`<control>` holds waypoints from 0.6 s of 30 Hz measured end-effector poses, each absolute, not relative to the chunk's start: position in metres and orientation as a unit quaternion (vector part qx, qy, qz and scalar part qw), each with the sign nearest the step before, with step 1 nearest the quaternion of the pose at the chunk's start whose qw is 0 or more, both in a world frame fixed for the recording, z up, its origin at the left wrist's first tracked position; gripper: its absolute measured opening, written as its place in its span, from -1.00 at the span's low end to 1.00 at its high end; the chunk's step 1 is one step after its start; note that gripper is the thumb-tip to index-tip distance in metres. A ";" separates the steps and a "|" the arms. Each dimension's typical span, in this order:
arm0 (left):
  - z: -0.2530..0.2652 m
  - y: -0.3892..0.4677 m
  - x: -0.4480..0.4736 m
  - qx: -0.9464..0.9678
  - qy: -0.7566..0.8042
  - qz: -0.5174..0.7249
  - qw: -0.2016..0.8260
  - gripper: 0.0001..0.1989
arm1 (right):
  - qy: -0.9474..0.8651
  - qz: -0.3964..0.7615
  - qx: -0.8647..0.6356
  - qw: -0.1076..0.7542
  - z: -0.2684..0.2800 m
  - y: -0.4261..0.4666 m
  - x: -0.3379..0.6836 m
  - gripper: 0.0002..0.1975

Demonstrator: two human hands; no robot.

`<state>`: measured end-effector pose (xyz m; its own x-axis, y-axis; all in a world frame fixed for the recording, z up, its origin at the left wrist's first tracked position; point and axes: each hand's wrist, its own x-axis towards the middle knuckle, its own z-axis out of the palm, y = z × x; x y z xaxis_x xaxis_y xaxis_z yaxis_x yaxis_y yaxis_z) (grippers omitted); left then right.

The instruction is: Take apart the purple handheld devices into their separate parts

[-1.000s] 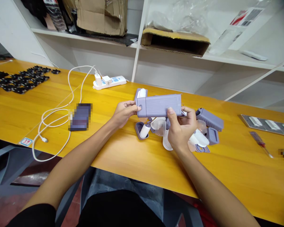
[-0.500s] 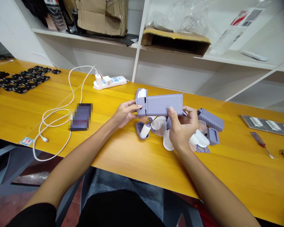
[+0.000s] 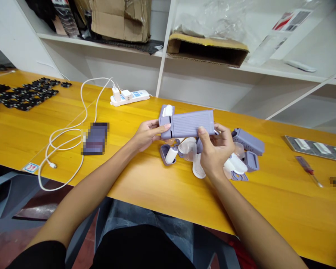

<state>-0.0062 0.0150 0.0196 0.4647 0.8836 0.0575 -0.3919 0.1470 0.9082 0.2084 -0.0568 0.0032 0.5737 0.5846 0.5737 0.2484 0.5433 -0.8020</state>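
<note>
Both hands hold a purple ribbed plastic case [image 3: 186,123] level above the table. My left hand [image 3: 147,135] pinches the case's short end piece [image 3: 164,121], thumb in front; dark slots show where this piece meets the ribbed body. My right hand [image 3: 217,151] grips the other end, thumb pressed on the ribs and fingers behind. Below lie a small purple tray [image 3: 164,151] with a white cylinder [image 3: 171,154] in it, a clear cup [image 3: 189,150] and white plastic parts [image 3: 238,164]. Another purple part with a white piece [image 3: 167,110] shows behind the end piece.
A perforated purple case [image 3: 249,142] lies right of my right hand. Farther right are a screwdriver [image 3: 308,168] and a metal strip with white blocks [image 3: 322,148]. Leftward are a phone [image 3: 95,138], a white cable [image 3: 52,149], a power strip [image 3: 131,96] and black parts [image 3: 25,93].
The case has shifted slightly left and its right end has tipped up a little. My left thumb has slid further over the end piece, toward the slots.
</note>
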 end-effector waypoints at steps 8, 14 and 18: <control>0.020 0.014 -0.005 0.472 0.264 0.442 0.716 -0.43 | -0.455 0.135 -0.473 0.742 0.002 -0.054 0.212 -0.45; 0.021 0.012 -0.005 0.467 0.259 0.438 0.724 -0.46 | -0.466 0.146 -0.461 0.741 0.006 -0.056 0.211 -0.42; 0.022 0.012 -0.004 0.458 0.260 0.440 0.727 -0.48 | -0.463 0.148 -0.463 0.741 0.005 -0.056 0.209 -0.36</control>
